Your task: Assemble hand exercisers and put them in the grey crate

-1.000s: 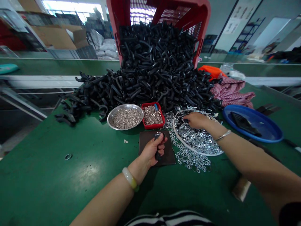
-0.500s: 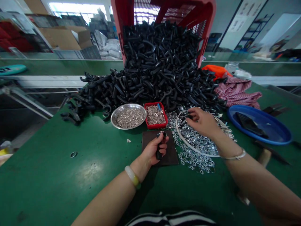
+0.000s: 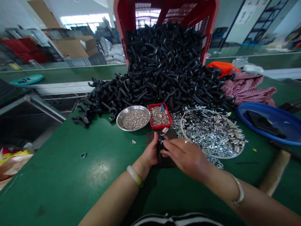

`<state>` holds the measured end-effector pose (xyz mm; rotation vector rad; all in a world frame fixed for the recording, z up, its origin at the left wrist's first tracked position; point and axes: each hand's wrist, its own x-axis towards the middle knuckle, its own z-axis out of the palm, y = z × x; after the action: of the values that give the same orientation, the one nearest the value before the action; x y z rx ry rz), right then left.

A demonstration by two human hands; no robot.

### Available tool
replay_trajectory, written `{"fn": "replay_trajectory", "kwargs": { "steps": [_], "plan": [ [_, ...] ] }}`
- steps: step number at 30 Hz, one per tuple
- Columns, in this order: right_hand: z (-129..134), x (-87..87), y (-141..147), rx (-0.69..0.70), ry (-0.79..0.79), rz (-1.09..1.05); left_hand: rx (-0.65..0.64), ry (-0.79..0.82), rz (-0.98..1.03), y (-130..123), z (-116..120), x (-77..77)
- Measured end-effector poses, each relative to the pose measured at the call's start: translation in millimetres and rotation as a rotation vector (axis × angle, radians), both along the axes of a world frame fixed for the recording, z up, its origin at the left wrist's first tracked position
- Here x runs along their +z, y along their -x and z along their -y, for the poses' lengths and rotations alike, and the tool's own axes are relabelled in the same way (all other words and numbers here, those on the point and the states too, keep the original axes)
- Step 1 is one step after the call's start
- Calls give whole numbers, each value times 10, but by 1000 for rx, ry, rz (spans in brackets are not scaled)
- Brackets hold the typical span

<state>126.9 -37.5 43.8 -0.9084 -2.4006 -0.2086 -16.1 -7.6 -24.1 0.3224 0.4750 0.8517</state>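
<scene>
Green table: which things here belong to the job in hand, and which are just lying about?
Likely part of the job:
black part, held in the left hand, with the right hand at it
metal coil just beyond it
dark pad beneath the hands
pile of black parts, steel bowl, red tray, metal rings

Probably just lying about:
checked cloth
orange cloth
blue tray

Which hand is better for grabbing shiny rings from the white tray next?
Probably the right hand: it is nearer the white tray than the left hand, though both are at the black part.
</scene>
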Motion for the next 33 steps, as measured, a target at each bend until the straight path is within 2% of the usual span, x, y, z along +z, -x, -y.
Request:
{"fn": "replay_trajectory", "kwargs": {
  "steps": [5, 8, 11, 15, 20, 23, 27, 28, 31, 32, 33],
  "plan": [
    [207, -4, 97, 22, -171, 57, 46, -261, -80, 61, 28, 42],
    [226, -20, 136, 0, -207, 22, 54, -313, -84, 98, 35, 61],
    [178, -38, 160, -47, -183, -41, 99, -282, -103, 100, 36, 63],
    [2, -86, 131, -102, 107, -202, 211, -166, -219, 17, 48, 52],
    [-267, -243, 27, -241, 489, -366, 299, -160, -342, -111, 70, 61],
    [-340, -335, -13, -324, 714, -288, 306, -101, -529, -116, 69, 68],
    [-348, -373, -23, -260, 653, -125, 269, -49, -615, -80, 74, 77],
    [-353, -371, -19, -239, 690, -126, 271, -51, -606, -76, 76, 83],
    [-394, -357, -7, -246, 1040, -155, 284, -63, -588, -78, 72, 113],
    [-410, -352, -6, -260, 1112, -152, 288, -59, -579, -79, 64, 124],
    [-423, -350, -9, -282, 1096, -141, 295, -47, -567, -77, 55, 135]
  ]
}}
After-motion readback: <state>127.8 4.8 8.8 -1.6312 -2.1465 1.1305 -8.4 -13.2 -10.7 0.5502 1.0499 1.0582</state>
